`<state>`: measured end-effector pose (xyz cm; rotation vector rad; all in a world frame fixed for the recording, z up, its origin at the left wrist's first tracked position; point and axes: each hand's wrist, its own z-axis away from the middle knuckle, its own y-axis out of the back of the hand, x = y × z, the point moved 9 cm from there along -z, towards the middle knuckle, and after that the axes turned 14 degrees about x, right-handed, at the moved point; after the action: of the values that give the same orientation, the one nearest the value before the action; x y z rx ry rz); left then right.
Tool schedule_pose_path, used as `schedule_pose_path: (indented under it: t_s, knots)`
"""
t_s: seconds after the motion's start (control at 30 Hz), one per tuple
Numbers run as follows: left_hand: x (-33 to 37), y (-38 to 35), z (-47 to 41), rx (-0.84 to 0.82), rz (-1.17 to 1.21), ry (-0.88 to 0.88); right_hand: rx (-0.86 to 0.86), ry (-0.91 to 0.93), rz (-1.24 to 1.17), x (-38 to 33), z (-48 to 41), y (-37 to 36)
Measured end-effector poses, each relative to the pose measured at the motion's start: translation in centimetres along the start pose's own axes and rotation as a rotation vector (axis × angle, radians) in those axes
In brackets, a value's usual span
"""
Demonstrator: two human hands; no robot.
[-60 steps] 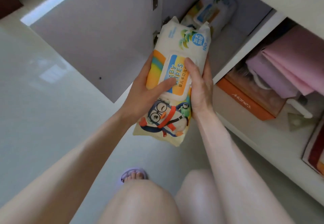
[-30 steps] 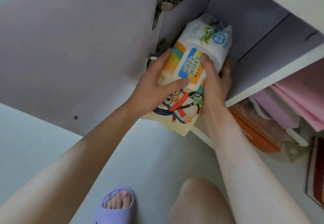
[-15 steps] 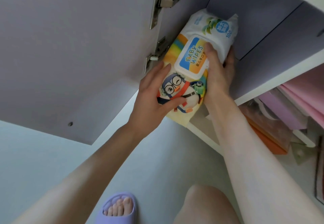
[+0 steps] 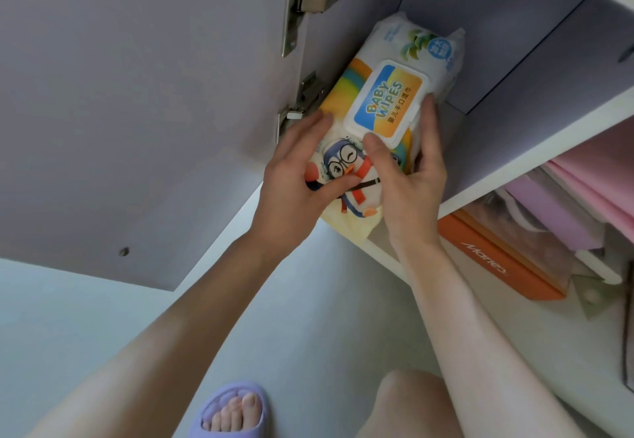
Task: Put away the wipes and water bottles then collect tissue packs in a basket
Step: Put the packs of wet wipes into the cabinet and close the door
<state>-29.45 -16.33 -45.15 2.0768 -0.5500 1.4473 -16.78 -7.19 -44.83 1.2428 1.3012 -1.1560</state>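
Note:
A pack of baby wipes (image 4: 387, 94), white with a rainbow, a penguin and a blue-orange lid, lies mostly inside the lilac cabinet compartment (image 4: 514, 43), its lower end sticking out over the front edge. My left hand (image 4: 295, 177) presses on its left lower side, thumb on the penguin. My right hand (image 4: 411, 177) grips its right side, thumb at the lid's lower edge. An earlier wipes pack in the compartment is hidden behind this one. No water bottles, tissue packs or basket are in view.
The open cabinet door (image 4: 137, 111) with two metal hinges (image 4: 308, 2) stands close on the left. A white divider (image 4: 535, 149) bounds the compartment on the right. Beyond it lie an orange box (image 4: 494, 262) and pink and purple folded items (image 4: 590, 194). My slippered foot (image 4: 233, 410) rests on the pale floor.
Both hands have pushed the wipes pack up from in front of the cabinet and deeper into the compartment. The left hand slid down to the pack's lower end.

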Motion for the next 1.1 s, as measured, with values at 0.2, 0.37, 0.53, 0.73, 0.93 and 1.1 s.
schedule_pose_path:
  t_s: [0.2,0.37,0.53,0.73,0.93,1.1]
  knots:
    - [0.7,-1.1,-2.2,0.034,-0.041,-0.078,0.028,0.029,0.019,-1.7,-2.3,-0.7]
    - [0.9,-2.4,-4.3,0.009,-0.102,-0.166,0.044,0.004,0.033,-2.0,-4.4,-1.3]
    - [0.6,-2.9,-3.4,-0.051,-0.107,-0.166,0.043,-0.027,0.022,-1.6,-5.0,-1.4]
    - [-0.1,-2.4,-2.1,-0.029,-0.137,-0.130,0.044,-0.055,-0.006,-1.1,-4.9,-0.9]
    - [0.3,-2.9,-2.8,-0.071,-0.129,-0.182,0.014,0.023,0.019,-1.2,-3.5,0.0]
    - [0.7,-3.5,-3.1,-0.080,-0.152,-0.242,-0.008,0.050,0.049,-1.0,-3.5,-0.2]
